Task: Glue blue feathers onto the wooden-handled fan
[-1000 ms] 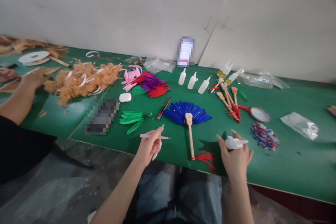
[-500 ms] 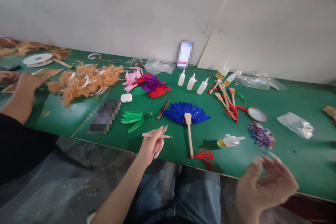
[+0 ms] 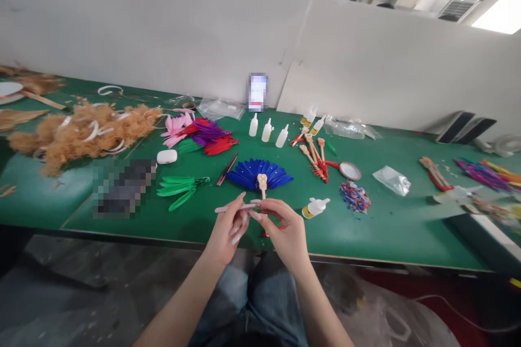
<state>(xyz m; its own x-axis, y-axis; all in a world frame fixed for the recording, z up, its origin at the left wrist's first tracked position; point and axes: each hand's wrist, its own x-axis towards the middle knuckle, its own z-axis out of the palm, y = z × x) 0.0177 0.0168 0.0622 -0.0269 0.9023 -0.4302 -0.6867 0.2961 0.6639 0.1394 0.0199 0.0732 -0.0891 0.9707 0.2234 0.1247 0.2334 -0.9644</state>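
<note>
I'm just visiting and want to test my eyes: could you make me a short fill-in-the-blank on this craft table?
1. The left hand and right hand both pinch a thin pink ____.
2. The fan beyond the hands is made of ____ feathers.
3. The glue bottle right of the hands lies on its ____.
4. The table has a ____ top.

Missing words: stick; blue; side; green
</note>
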